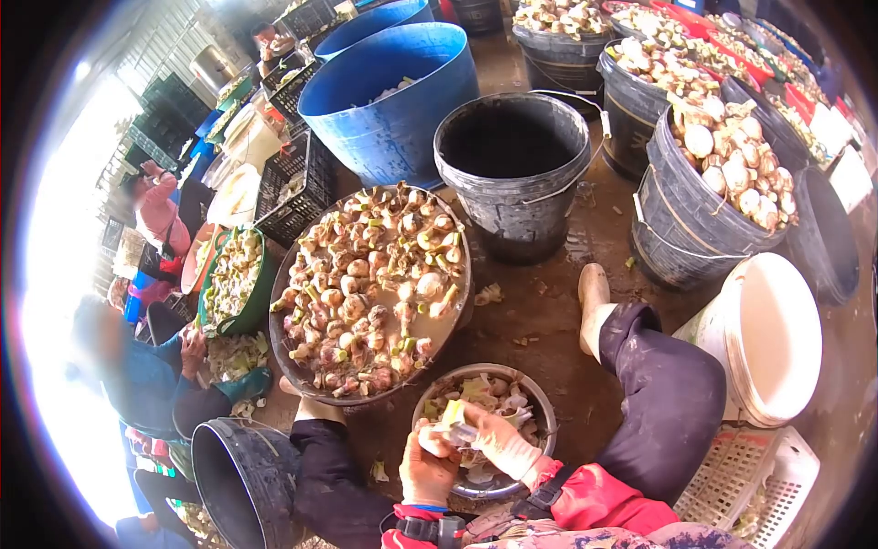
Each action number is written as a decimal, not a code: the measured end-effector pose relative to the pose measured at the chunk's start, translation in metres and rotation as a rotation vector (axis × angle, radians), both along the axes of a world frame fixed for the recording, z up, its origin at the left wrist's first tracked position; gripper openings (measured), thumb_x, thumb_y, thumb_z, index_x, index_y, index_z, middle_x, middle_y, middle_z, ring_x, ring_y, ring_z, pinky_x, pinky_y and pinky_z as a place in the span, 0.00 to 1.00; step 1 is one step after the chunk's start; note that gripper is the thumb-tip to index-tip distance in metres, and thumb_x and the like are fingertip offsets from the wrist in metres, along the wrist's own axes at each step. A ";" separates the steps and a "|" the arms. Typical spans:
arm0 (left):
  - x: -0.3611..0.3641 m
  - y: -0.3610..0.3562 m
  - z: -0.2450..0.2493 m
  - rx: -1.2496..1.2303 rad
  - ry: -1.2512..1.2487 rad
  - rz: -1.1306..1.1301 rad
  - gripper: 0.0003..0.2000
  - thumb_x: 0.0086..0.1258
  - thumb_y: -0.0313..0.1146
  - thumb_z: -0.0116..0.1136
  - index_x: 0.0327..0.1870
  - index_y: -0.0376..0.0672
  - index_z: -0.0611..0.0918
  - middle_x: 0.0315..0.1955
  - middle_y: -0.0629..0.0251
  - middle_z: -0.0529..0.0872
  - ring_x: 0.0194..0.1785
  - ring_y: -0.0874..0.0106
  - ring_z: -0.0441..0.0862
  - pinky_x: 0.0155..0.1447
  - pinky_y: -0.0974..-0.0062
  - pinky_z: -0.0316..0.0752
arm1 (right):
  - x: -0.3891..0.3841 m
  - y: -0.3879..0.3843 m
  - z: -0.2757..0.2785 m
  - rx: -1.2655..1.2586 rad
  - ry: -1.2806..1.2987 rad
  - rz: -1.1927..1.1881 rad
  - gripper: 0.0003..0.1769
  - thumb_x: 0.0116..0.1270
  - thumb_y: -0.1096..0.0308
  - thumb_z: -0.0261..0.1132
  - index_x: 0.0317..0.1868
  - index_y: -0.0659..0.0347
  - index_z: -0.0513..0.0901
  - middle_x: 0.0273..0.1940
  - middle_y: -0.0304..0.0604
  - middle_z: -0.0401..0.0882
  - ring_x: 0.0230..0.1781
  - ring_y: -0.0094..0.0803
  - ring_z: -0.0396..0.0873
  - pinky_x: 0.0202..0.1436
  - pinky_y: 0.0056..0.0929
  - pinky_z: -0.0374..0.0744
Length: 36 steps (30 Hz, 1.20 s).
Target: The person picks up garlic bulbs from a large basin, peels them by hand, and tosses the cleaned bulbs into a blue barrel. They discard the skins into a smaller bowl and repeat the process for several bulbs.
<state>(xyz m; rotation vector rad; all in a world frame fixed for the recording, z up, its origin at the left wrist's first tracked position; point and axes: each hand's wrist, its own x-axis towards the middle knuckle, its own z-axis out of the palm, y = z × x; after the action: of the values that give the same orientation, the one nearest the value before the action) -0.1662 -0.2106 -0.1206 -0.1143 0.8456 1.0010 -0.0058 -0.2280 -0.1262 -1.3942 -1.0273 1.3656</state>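
Blue barrel [393, 101]: largest vessel, at the far side of the floor. A second blue one stands just behind it.
Metal basin [277, 320]: wide and shallow, in front of the knees. It is full of pale bulbs with green stubs [366, 284] lying in cloudy water.
Black bucket, centre [512, 197]: upright, just right of the basin. Inside is dark and its contents are not readable.
Black bucket, right [681, 229]: heaped with cleaned white bulbs. More filled buckets stand behind it.
White bucket [777, 339]: tipped on its side beside the right knee, with a pale plastic crate [741, 476] below it.
Co-worker [137, 375]: seated at left in a blue top, one hand near a green bowl [261, 293] of bulbs.
Small metal bowl [549, 412]: between the legs, just below the basin. It holds white peelings and scraps.
Left hand [428, 474]: fingers curled tight around the bulb, over the small bowl.
Right hand [498, 446]: fingers folded, closed on the same bulb from the other side. A thin pale item between the hands is too small to identify.
Bulb [450, 416]: gripped by both hands, green stub up, directly above the small bowl's near edge.
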 end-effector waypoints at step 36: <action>-0.002 -0.022 0.022 0.234 0.527 -0.426 0.23 0.67 0.50 0.61 0.50 0.39 0.79 0.39 0.61 0.84 0.38 0.71 0.83 0.44 0.74 0.79 | 0.006 -0.003 -0.067 -0.248 0.360 -0.471 0.12 0.65 0.76 0.59 0.48 0.59 0.83 0.39 0.39 0.83 0.38 0.24 0.79 0.43 0.25 0.78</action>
<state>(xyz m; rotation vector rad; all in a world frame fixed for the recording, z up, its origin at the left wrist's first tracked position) -0.1685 -0.2328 -0.0983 0.5320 1.1612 0.7216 0.0001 -0.2309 -0.1932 -1.3872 -0.2749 1.3440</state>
